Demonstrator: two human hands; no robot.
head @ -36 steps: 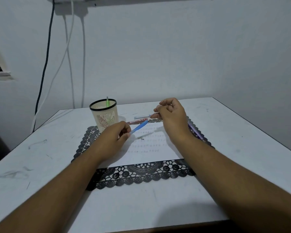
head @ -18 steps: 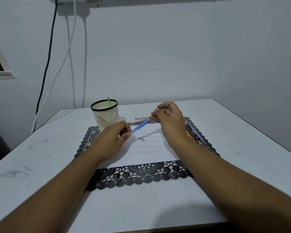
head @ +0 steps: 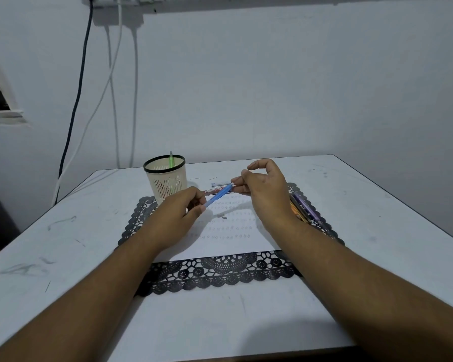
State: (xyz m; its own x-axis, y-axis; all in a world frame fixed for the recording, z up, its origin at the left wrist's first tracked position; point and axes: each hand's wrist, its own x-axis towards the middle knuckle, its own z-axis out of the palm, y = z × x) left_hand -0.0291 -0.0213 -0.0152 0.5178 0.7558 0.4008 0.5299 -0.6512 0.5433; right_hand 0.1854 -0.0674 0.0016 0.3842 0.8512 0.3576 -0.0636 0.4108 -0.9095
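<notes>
Head view: blue pen (head: pixel 218 195) between both hands.

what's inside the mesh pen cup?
One green pen stands in the pen cup, its top above the rim. The slotted wall hides the bottom, so anything shorter lying inside can't be seen.

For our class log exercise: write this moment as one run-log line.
left hand: grips blue pen lower end | right hand: pinches its upper tip | pen cup: holds green pen
</notes>
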